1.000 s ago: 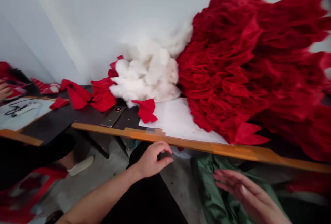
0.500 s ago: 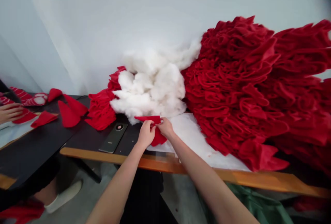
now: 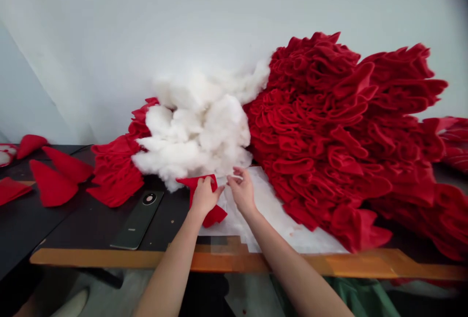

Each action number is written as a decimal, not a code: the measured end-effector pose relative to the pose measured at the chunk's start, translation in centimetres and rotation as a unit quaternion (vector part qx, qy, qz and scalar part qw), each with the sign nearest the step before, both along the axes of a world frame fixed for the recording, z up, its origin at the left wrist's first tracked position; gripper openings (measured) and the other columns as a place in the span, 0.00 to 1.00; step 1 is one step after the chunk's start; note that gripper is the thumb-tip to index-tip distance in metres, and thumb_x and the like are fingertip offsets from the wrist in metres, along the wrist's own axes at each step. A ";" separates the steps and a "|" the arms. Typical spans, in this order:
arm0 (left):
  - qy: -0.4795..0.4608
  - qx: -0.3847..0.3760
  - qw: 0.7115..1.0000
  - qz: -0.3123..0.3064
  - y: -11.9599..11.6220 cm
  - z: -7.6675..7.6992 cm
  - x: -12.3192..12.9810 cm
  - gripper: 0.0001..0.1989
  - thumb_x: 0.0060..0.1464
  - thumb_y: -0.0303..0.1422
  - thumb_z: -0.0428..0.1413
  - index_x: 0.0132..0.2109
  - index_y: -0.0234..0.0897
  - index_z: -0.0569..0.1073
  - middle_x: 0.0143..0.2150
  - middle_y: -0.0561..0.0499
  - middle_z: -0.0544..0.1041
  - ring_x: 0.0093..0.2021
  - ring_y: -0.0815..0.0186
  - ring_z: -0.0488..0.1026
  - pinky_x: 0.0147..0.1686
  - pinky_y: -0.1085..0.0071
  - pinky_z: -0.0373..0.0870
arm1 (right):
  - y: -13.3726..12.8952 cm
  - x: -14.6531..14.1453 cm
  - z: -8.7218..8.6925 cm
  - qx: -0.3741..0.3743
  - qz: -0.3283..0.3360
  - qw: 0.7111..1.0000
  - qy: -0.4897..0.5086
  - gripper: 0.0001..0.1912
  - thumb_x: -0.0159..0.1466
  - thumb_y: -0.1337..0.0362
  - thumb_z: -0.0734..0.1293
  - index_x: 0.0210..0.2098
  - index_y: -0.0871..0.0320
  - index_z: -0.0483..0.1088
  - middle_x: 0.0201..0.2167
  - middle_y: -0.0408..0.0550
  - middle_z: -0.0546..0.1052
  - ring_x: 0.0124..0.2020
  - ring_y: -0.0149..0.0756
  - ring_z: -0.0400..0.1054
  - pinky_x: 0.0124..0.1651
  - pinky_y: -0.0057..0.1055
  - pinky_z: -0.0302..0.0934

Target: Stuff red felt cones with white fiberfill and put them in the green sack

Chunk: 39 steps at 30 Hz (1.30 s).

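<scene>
My left hand [image 3: 204,196] holds a red fabric piece [image 3: 215,215] at the front of the table, its fingers over the cloth and its thumb pointing right. The piece has a pointed end to the left and a wider end hanging toward me. Just right of it, apart from the cloth, my right hand [image 3: 242,191] has thumb and forefinger pinched together. Something small and pale shows at those fingertips, too small to name. Behind both hands rises a heap of white fluffy stuffing [image 3: 197,131]. White sheeting [image 3: 263,209] lies under the hands.
A large pile of red fabric pieces [image 3: 321,151] fills the right side. Left of the stuffing sit a smaller red stack [image 3: 117,170] and stuffed-looking red cones [image 3: 54,185]. A phone [image 3: 138,219] lies near the taped front edge [image 3: 109,257]. The wall stands behind.
My right hand has come away from the red fabric piece and sits slightly to its right. My left hand still holds the cloth. The view has turned to the right.
</scene>
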State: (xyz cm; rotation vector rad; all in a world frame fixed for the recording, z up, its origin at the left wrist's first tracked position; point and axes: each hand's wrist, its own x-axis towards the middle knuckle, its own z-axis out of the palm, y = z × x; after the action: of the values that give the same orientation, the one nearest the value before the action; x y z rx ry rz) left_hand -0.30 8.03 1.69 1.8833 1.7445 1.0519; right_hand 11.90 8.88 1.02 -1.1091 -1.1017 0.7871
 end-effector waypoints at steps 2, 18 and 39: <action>0.087 -0.053 0.995 0.019 -0.3 0.0 0.4 0.14 0.48 0.34 0.60 0.41 0.34 0.70 0.43 0.40 0.73 0.42 0.55 0.73 0.41 0.63 0.67 | 1.3 0.9 1.2 0.073 -0.058 0.990 -0.110 0.23 0.54 0.64 0.66 0.50 0.58 0.65 0.49 0.56 0.64 0.34 0.34 0.66 0.42 0.38 0.66; -0.456 -0.174 0.867 -0.103 1.0 2.2 3.6 0.13 0.53 0.41 0.56 0.33 0.33 0.70 0.30 0.48 0.74 0.29 0.68 0.71 0.32 0.71 0.68 | 1.2 4.0 0.8 0.049 0.031 0.981 -0.184 0.10 0.55 0.58 0.64 0.28 0.58 0.72 0.25 0.47 0.76 0.25 0.36 0.68 0.31 0.31 0.62; 0.142 -0.108 0.982 0.064 -0.5 1.1 0.1 0.07 0.50 0.27 0.57 0.39 0.33 0.73 0.45 0.37 0.75 0.50 0.49 0.69 0.46 0.60 0.65 | -4.3 6.0 1.5 -0.171 0.251 0.922 0.241 0.24 0.35 0.61 0.80 0.30 0.57 0.72 0.20 0.36 0.73 0.24 0.25 0.68 0.33 0.25 0.65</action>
State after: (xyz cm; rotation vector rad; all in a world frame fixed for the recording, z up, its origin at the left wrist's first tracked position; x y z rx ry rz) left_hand -0.25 7.57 2.79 1.8755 2.0681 0.6240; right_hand 17.94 4.62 2.51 -0.8417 -0.8422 1.6151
